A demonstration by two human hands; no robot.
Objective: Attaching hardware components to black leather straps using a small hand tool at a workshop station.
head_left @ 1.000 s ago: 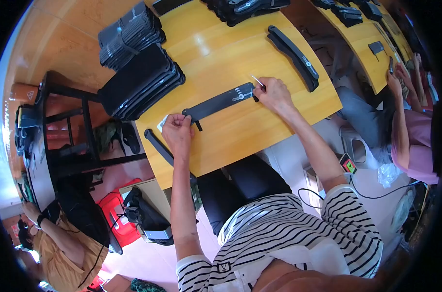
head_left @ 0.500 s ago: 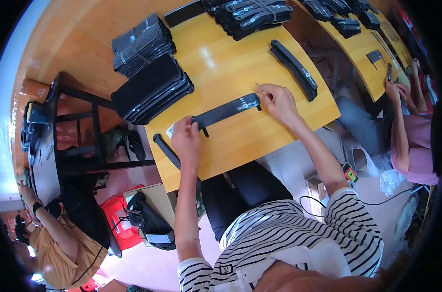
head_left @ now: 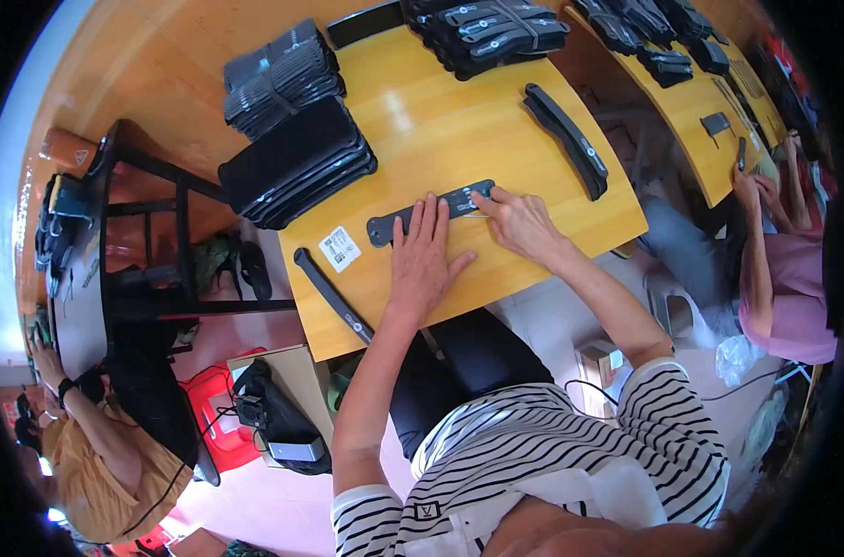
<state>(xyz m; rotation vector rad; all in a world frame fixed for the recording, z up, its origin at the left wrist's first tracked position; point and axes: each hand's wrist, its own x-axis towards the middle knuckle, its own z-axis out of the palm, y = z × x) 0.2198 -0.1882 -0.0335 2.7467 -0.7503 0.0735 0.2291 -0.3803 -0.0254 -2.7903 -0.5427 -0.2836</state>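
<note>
Head view: a flat dark strip [head_left: 454,201] lies across the near middle of the yellow table [head_left: 422,125]; the left hand [head_left: 425,255] is spread flat over it, gripping nothing and hiding its middle; the right hand [head_left: 526,223] presses a forefinger on its right end, other fingers curled; a thin pale rod [head_left: 469,216] shows beneath, whether gripped I cannot tell; around the strip, a white label [head_left: 339,248] lies between eight and nine o'clock, a narrow black strap [head_left: 334,295] at eight, curved black straps [head_left: 568,144] at two; a pouch stack [head_left: 297,162] and a banded stack [head_left: 283,79] crowd ten to eleven; a strapped bundle [head_left: 487,30] fills twelve to one.
</note>
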